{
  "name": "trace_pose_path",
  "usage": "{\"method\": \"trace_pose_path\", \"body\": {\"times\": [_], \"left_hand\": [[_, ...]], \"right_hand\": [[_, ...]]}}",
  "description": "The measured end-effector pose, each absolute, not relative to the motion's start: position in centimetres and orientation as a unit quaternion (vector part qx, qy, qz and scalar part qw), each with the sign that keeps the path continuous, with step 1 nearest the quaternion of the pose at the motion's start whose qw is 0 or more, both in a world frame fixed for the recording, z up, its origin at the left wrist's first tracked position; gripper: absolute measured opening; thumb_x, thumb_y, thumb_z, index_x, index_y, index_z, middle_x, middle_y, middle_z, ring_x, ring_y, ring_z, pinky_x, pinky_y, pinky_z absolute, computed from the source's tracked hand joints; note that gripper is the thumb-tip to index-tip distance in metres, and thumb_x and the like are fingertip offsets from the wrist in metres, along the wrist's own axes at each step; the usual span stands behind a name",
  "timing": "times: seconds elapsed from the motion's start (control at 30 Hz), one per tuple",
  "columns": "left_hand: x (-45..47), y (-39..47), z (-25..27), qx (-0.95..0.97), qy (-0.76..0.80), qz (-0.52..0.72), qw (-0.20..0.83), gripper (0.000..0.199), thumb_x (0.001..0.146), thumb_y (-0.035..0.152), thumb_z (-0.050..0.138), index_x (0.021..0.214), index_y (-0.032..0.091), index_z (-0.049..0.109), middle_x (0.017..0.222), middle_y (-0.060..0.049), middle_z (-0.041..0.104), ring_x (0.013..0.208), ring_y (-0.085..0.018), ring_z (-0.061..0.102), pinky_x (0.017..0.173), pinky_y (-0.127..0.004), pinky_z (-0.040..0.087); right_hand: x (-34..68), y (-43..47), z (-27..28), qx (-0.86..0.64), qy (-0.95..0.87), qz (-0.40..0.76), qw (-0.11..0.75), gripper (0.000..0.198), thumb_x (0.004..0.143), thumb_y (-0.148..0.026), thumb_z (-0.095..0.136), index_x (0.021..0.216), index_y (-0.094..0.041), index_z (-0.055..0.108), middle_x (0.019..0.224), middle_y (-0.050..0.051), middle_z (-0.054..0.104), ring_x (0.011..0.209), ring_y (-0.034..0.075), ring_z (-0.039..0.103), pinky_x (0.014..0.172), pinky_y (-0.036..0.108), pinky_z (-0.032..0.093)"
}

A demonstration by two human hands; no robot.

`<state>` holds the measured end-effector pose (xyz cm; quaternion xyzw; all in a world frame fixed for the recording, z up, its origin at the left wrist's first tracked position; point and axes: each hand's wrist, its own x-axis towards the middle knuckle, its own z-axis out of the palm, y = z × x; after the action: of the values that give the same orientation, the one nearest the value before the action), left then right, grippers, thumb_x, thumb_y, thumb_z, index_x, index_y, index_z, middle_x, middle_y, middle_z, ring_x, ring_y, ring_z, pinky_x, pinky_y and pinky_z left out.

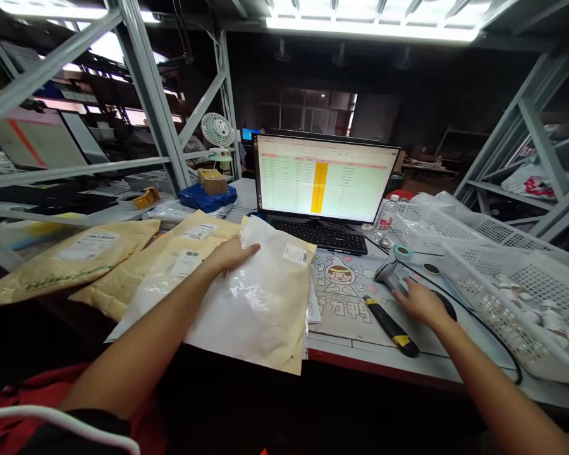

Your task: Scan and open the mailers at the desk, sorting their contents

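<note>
My left hand (pixel 232 254) grips the top left edge of a flat mailer bag (pixel 260 303), its front part white and glossy, part tan, with a small barcode label (pixel 295 254) near the upper right corner. The bag is tilted up over the table's front edge. Other tan mailers with labels (pixel 90 245) lie under and left of that arm. On the right, my right hand (pixel 422 302) is closed round the handle of a grey barcode scanner (pixel 387 273), partly hidden by the fingers. A black and yellow utility knife (pixel 392 325) lies on the desk mat (pixel 336 309) beside it.
Behind the bag stand a monitor (pixel 284 183) showing a spreadsheet and a black keyboard (pixel 327 238). White perforated baskets (pixel 493 291) line the right side. A black cable (pixel 495 338) curves past my right hand. A small carton (pixel 212 182) sits on blue plastic at the back left.
</note>
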<state>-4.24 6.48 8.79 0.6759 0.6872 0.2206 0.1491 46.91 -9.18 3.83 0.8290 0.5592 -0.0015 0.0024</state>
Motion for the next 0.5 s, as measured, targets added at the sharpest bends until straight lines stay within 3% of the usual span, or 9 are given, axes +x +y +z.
{"method": "trace_pose_path", "body": {"times": [0.13,0.23,0.33,0.4,0.5], "left_hand": [[-3.5,5.6,8.4,0.674,0.7,0.193,0.134,0.092,0.089,0.072,0.06,0.154,0.008,0.049,0.145,-0.029,0.063,0.13,-0.049,0.063,0.105,-0.054,0.051],[-3.0,5.0,8.0,0.694,0.685,0.198,0.099,0.092,0.092,0.067,0.057,0.159,0.006,0.042,0.156,-0.029,0.053,0.14,-0.047,0.055,0.113,-0.054,0.046],[-2.5,4.7,7.3,0.722,0.661,0.199,0.047,0.087,0.093,0.06,0.058,0.16,0.007,0.041,0.169,-0.025,0.037,0.153,-0.045,0.039,0.123,-0.054,0.036],[-2.2,4.6,6.9,0.736,0.65,0.186,0.037,0.084,0.094,0.058,0.057,0.159,0.007,0.043,0.171,-0.024,0.033,0.156,-0.044,0.033,0.127,-0.053,0.031],[-1.7,4.3,6.6,0.751,0.633,0.184,0.043,0.08,0.094,0.056,0.057,0.157,0.008,0.045,0.167,-0.023,0.04,0.154,-0.043,0.035,0.127,-0.051,0.03]], "right_hand": [[43.8,-7.0,2.2,0.852,0.523,-0.006,0.009,0.048,0.104,-0.037,0.048,0.14,-0.008,0.061,0.127,0.026,0.069,0.122,0.039,0.068,0.098,0.046,0.052],[43.1,-6.8,2.1,0.865,0.499,-0.019,-0.049,0.045,0.099,-0.024,0.05,0.139,-0.007,0.061,0.134,0.029,0.063,0.13,0.04,0.062,0.101,0.045,0.05],[43.1,-6.6,3.4,0.868,0.488,-0.046,-0.079,0.045,0.096,-0.026,0.055,0.135,-0.004,0.062,0.131,0.032,0.063,0.128,0.043,0.063,0.1,0.047,0.05],[43.3,-6.6,5.1,0.858,0.5,-0.076,-0.092,0.042,0.098,-0.034,0.058,0.126,-0.004,0.065,0.119,0.029,0.068,0.115,0.039,0.069,0.092,0.045,0.053],[43.4,-7.1,8.2,0.81,0.549,-0.165,-0.126,0.032,0.098,-0.042,0.06,0.105,-0.012,0.068,0.089,0.014,0.07,0.078,0.023,0.069,0.069,0.033,0.054]]}}
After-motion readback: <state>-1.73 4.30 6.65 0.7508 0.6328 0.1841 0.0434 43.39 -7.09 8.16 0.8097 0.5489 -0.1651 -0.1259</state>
